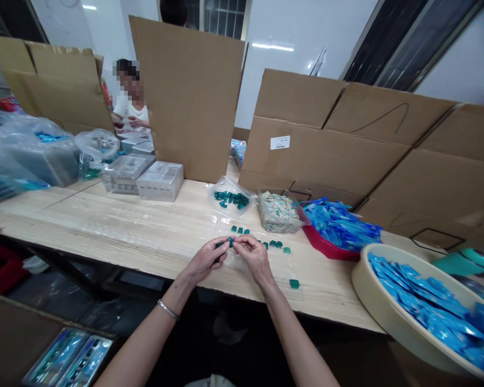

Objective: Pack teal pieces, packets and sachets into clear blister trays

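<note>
L hand [207,260] & R hand [255,258] are pinching a small green pc [231,242] betw. them, over the table's [165,228] near side. Prob. it's being light, stiff, maybe slick; fingertips are best gripping opp. edges, w/ loose green pcs [240,230] lying just beyond.

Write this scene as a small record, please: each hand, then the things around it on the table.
Left hand: holds a small green piece at its fingertips
Right hand: fingertips beside that same piece; grip unclear
Near hands: other green pieces, spread apart
Beyond hands: clear bag of green pieces; clear box of pale pieces
Right side: red tray and cream basin, both with blue packets
Far side: upright cardboard panels
</note>
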A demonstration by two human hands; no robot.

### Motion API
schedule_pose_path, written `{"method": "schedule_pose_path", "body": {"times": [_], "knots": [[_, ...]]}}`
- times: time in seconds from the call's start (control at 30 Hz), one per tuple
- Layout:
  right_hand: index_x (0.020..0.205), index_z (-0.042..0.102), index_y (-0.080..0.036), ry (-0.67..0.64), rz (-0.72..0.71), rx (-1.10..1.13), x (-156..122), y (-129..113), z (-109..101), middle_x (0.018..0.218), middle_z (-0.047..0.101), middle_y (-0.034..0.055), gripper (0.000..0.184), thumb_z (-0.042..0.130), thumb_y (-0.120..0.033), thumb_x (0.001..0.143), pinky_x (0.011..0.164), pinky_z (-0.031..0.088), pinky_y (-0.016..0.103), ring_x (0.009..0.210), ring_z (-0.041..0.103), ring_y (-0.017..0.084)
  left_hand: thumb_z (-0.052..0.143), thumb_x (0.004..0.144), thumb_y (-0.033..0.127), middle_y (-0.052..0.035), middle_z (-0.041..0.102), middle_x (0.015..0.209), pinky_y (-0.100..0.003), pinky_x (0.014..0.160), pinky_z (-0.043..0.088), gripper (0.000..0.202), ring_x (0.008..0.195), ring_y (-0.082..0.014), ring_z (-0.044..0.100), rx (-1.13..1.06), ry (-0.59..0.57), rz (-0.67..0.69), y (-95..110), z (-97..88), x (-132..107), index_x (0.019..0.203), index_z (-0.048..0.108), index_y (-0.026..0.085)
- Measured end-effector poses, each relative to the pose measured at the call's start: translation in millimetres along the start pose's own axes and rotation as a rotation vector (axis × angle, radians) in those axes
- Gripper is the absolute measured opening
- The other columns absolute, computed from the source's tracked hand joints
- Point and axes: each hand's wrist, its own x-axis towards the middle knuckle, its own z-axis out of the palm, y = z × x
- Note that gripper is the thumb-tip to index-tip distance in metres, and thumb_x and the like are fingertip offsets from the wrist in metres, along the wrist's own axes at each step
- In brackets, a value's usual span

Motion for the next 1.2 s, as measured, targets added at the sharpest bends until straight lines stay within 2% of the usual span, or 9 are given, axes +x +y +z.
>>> {"method": "schedule_pose_path", "body": {"times": [0.2,0.33,0.47,0.6,0.7,0.8,1.0,1.1,1.2], "knots": [[0.070,0.065,-0.018,-0.039,0.010,0.008,-2,-10,-6,0.077,0.059,0.0016,0.009,0.066,-0.027,0.069,0.055,0.049,0.024,0.062,0.056,0.012,0.070,0.067,0.034,0.0076,0.040,0.059,-0.014,0.035,0.014,0.031,0.040,-0.0001,0.024,0.006,0.030,-0.003,-5,-1.8,-1,0.086,0.051,0.018],[0.078,0.061,-0.018,-0.071,0.146,0.150,-5,-5,-5,0.063,0.059,-0.0017,0.015,0.064,-0.030,0.071,0.056,0.046,0.024,0.054,0.055,0.010,0.067,0.071,0.035,0.0083,0.036,0.054,-0.014,0.034,0.012,0.027,0.039,-0.0004,0.021,-0.002,-0.015,-0.011,-6,-3.2,-1,0.082,0.050,0.017],[0.082,0.058,-0.018,-0.058,0.163,0.232,-5,3,-4,0.062,0.057,-0.0025,0.018,0.063,-0.032,0.073,0.053,0.045,0.023,0.052,0.054,0.010,0.066,0.072,0.036,0.0081,0.033,0.054,-0.014,0.034,0.012,0.027,0.041,-0.0010,0.021,-0.047,0.019,0.003,-7,-3.1,0,0.081,0.052,0.014],[0.101,0.059,-0.020,-0.054,0.005,-0.010,-4,6,-5,0.081,0.060,0.0023,0.028,0.061,-0.031,0.076,0.057,0.048,0.025,0.062,0.056,0.011,0.069,0.067,0.037,0.0071,0.036,0.058,-0.014,0.035,0.012,0.032,0.043,-0.0013,0.025,-0.088,0.108,-0.011,-14,-5.5,2,0.083,0.053,0.014],[0.096,0.065,-0.021,-0.142,-0.212,-0.313,-2,3,-5,0.090,0.061,0.0062,0.019,0.060,-0.027,0.079,0.068,0.049,0.029,0.075,0.057,0.015,0.067,0.069,0.039,0.0075,0.035,0.055,-0.014,0.035,0.013,0.033,0.043,-0.0019,0.025,-0.028,0.119,-0.023,-18,-9.6,2,0.086,0.054,0.014],[0.093,0.067,-0.022,-0.224,-0.333,-0.449,2,-1,-3,0.084,0.063,0.0059,0.016,0.054,-0.024,0.084,0.075,0.048,0.031,0.082,0.058,0.017,0.067,0.068,0.041,0.0076,0.035,0.053,-0.014,0.035,0.013,0.036,0.043,-0.0024,0.026,-0.007,0.131,-0.013,-18,-14.3,3,0.088,0.056,0.014],[0.098,0.064,-0.022,-0.301,-0.414,-0.545,18,1,2,0.088,0.063,0.0053,0.018,0.052,-0.021,0.085,0.075,0.047,0.029,0.083,0.058,0.017,0.070,0.066,0.039,0.0054,0.041,0.060,-0.014,0.036,0.013,0.036,0.045,-0.0012,0.027,-0.086,0.140,0.003,-10,-25.1,5,0.088,0.060,0.013],[0.096,0.063,-0.019,-0.250,-0.414,-0.598,36,8,-2,0.087,0.063,0.0056,0.015,0.054,-0.021,0.084,0.073,0.047,0.028,0.081,0.058,0.017,0.068,0.068,0.037,-0.0024,0.055,0.082,-0.014,0.035,0.015,0.038,0.047,-0.0003,0.031,-0.100,0.165,0.033,-7,-32.1,4,0.097,0.060,0.013],[0.096,0.061,-0.017,-0.236,-0.440,-0.720,59,17,-7,0.086,0.062,0.0066,0.014,0.053,-0.020,0.084,0.073,0.046,0.029,0.080,0.057,0.018,0.066,0.071,0.036,-0.0074,0.057,0.098,-0.013,0.035,0.017,0.038,0.048,0.0000,0.032,-0.107,0.194,0.033,-6,-38.3,-1,0.101,0.060,0.014]]}}
